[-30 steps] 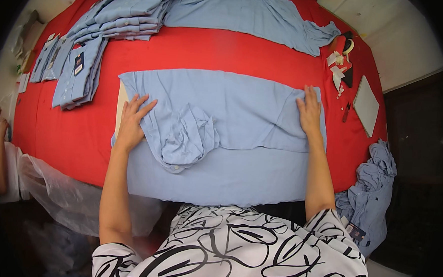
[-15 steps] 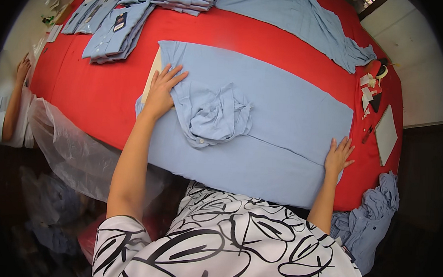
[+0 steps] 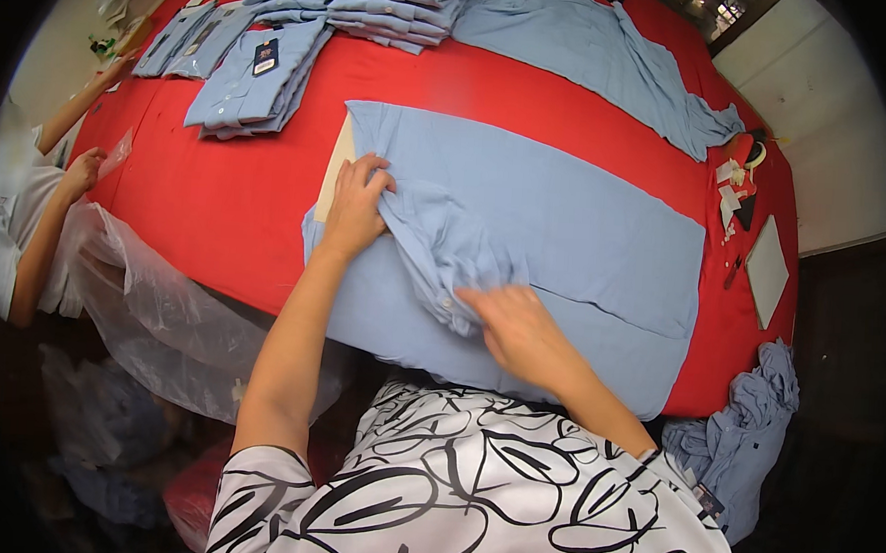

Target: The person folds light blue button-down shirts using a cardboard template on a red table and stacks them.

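Note:
A light blue shirt (image 3: 586, 224) lies spread face down or folded over on the red table, with a cream board (image 3: 334, 176) showing at its left edge. Its bunched sleeve (image 3: 445, 237) slants across the middle, a small button near the cuff. My left hand (image 3: 359, 208) rests at the sleeve's upper end beside the board, fingers curled onto the cloth. At the cuff end, my right hand (image 3: 516, 325) is closed on the sleeve; motion blurs it, and its fingertips are partly hidden.
Folded blue shirts with tags (image 3: 258, 77) and a taller stack (image 3: 392, 3) lie far left. Another shirt (image 3: 595, 54) spreads along the back. Tape (image 3: 756, 153), scraps and a white card (image 3: 769, 272) sit right. A co-worker's hand (image 3: 85, 171) holds clear plastic at left.
My right hand has left the shirt's right edge and come left to the sleeve's cuff. The sleeve is drawn out longer toward me. My left fingers have curled. The co-worker has reached over the table.

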Action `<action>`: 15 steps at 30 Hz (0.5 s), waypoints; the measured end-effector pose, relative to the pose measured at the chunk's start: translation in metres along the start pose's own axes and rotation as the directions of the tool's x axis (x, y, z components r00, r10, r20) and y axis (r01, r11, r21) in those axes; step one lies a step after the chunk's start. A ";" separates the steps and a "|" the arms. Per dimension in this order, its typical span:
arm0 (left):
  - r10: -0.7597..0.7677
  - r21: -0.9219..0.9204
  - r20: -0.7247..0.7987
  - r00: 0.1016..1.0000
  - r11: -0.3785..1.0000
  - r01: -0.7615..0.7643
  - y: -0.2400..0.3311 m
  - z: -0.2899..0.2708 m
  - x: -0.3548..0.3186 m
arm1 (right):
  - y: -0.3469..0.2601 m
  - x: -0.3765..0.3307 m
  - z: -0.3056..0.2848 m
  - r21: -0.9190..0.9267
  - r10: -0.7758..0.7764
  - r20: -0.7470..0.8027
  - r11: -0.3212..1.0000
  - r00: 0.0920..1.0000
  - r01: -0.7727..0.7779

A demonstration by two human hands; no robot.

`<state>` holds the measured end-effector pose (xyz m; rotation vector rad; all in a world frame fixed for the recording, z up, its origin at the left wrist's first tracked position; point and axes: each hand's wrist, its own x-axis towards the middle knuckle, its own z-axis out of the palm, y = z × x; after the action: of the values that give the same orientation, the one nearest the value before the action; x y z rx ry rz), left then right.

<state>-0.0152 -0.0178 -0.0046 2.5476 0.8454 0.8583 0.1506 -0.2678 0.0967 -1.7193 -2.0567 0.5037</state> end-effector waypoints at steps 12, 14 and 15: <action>-0.037 -0.027 -0.006 0.999 0.999 0.036 -0.004 -0.004 -0.003 | 0.046 -0.011 -0.124 0.252 0.520 -0.261 0.850 0.813 -0.463; -0.071 -0.020 0.000 0.997 0.997 0.071 -0.002 0.001 0.000 | 0.089 -0.028 -0.102 -0.315 0.612 -0.445 0.576 0.654 -0.754; -0.068 -0.031 0.004 0.998 0.997 0.068 -0.004 0.004 0.000 | 0.099 -0.029 -0.089 -0.144 0.657 -0.416 0.635 0.629 -0.759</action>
<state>-0.0142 -0.0152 -0.0099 2.4776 0.9054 0.8402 0.2848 -0.2781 0.1190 -2.6154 -1.1712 0.0771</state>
